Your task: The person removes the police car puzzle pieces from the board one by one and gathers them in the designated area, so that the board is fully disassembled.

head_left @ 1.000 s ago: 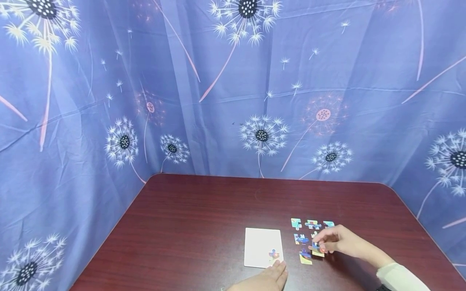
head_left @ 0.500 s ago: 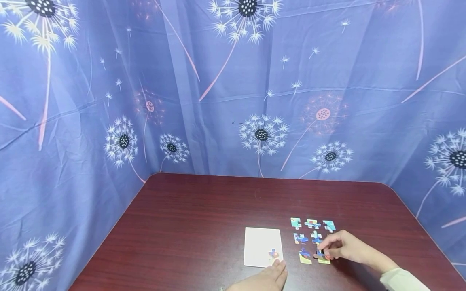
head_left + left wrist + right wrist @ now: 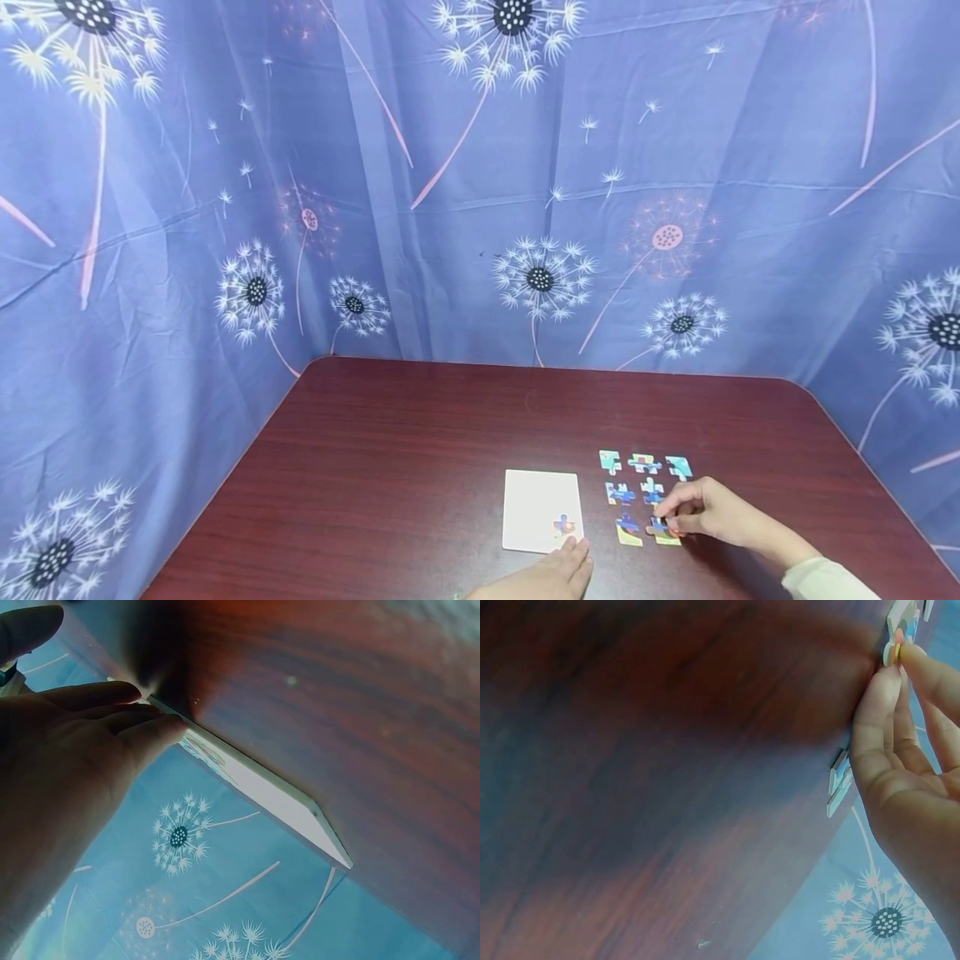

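Observation:
A square white puzzle board (image 3: 534,504) lies on the table with one jigsaw piece (image 3: 564,525) at its near right corner. My left hand (image 3: 543,577) lies with straight fingers on the board's near edge; in the left wrist view its fingertips overlap the board's rim (image 3: 259,774). To the right, loose pieces are spread in rows. My right hand (image 3: 716,515) pinches a blue and yellow puzzle piece (image 3: 665,535) in the near row between thumb and fingers. The right wrist view shows that piece's rounded tab (image 3: 890,652) at the fingertips.
Several other loose pieces lie close by, including a corner piece (image 3: 678,467) at the far right and a blue and yellow one (image 3: 628,529) left of the pinched piece. The dark red table (image 3: 420,433) meets a blue dandelion-print curtain (image 3: 450,275) behind and at both sides.
My right hand has moved a little right and lowered its piece into the near row, uncovering pieces behind it. During the last half second it barely moves. The left hand stays in place.

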`<state>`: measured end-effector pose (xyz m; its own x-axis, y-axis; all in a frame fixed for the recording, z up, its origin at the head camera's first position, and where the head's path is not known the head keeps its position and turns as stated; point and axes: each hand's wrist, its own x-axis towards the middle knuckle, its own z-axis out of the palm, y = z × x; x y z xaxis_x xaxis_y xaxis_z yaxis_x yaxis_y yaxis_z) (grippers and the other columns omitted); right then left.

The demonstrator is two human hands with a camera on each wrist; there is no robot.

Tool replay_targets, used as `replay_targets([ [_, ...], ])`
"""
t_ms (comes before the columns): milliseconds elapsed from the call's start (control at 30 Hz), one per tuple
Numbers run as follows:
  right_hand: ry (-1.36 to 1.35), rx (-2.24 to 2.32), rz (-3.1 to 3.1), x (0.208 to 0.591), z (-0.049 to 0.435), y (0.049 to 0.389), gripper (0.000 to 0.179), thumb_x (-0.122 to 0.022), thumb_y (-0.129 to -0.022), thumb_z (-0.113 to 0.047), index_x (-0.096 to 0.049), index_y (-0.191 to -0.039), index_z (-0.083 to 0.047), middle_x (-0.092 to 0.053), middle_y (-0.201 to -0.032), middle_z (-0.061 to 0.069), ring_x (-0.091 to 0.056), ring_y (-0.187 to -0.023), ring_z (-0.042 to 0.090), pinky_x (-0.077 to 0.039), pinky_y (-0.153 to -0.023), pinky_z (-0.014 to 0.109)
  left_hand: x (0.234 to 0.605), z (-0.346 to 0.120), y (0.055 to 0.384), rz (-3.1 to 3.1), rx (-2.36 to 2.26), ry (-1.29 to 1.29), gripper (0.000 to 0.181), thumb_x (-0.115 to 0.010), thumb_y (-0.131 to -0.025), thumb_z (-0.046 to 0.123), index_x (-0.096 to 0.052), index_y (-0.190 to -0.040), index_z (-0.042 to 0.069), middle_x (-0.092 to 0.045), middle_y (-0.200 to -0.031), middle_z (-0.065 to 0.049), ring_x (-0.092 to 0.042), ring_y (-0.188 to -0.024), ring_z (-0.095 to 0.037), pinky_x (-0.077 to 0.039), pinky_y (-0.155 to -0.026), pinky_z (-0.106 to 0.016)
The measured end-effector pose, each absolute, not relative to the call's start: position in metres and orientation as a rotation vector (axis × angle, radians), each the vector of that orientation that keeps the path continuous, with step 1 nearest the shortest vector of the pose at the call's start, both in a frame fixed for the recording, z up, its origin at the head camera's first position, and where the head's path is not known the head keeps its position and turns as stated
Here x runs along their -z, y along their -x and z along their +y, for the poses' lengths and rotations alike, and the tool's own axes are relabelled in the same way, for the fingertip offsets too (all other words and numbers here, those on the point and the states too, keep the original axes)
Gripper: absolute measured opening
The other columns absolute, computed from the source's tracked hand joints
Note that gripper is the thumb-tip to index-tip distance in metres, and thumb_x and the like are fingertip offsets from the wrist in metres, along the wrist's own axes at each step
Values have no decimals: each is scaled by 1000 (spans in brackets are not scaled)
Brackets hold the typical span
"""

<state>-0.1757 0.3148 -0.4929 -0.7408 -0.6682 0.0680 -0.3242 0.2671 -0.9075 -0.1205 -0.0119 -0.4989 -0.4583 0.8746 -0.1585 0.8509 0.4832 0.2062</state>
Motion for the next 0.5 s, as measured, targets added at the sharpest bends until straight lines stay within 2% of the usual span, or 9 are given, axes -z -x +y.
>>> replay_targets([
  [300,923,1463,2225,494,315,177,16,-61,-90,2,-68,-103,7,-66,-89,15,-61,-70,5,-52,-53,29,495,-13,120,2461,-165,-1442,69,-27,-102,50,-37,-145,-4,-28,-154,-19,-22,-144,-26,-25,-113,-26],
  [500,901,1459,2234,493,316,178,16,-60,-90,3,-69,-103,7,-67,-90,14,-56,-67,1,-50,-50,28,494,-13,122,2496,-81,-1517,66,-32,-102,46,-39,-143,-6,-33,-151,-20,-28,-141,-27,-27,-111,-24],
])
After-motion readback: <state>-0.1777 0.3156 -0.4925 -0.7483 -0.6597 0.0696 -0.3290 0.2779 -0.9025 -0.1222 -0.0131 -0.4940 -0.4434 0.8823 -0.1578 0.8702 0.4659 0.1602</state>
